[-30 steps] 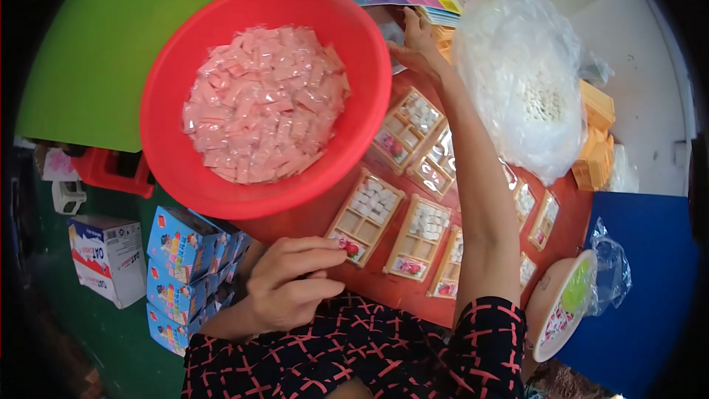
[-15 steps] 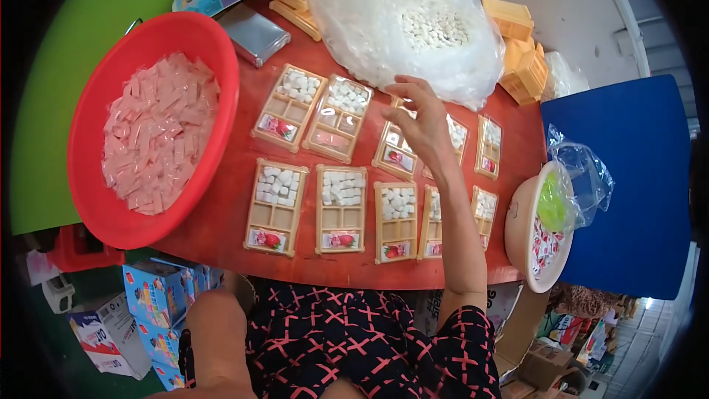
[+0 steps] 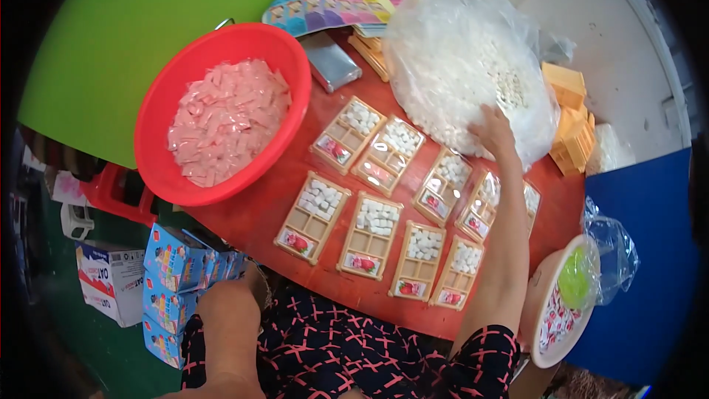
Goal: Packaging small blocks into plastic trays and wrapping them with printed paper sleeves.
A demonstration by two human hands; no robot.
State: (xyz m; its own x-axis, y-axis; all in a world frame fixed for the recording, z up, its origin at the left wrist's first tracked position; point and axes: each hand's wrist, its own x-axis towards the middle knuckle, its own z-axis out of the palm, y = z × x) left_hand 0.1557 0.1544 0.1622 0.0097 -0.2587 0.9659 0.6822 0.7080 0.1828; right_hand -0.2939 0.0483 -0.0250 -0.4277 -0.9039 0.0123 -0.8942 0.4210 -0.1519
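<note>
My right hand point(image 3: 496, 133) reaches over the front edge of a large clear plastic bag point(image 3: 428, 37) filled with small white chunks. Its fingers are curved and apart, with nothing visible in them. Below that forearm, two rows of tan compartment trays point(image 3: 314, 216) lie on the red table. White chunks point(image 3: 379, 216) fill one end of each tray; a small strawberry-print packet point(image 3: 362, 263) lies at the other end in most. One back-row tray holds a pink packet point(image 3: 378, 171) instead. My left forearm point(image 3: 229, 318) is bent by the table's front edge; that hand is hidden.
A red basin point(image 3: 151, 170) of pink packets stands at the left. A pale tub point(image 3: 530, 325) with printed packets and a green item stands at the right. Tan plastic pieces point(image 3: 572, 140), a stack of clear film point(image 3: 331, 63) and colourful printed sheets point(image 3: 325, 4) lie at the back. Blue boxes point(image 3: 173, 258) stand below left.
My right hand has moved from above the back-row trays to the bag of white chunks. The whole view has shifted, so the table appears farther right and tilted.
</note>
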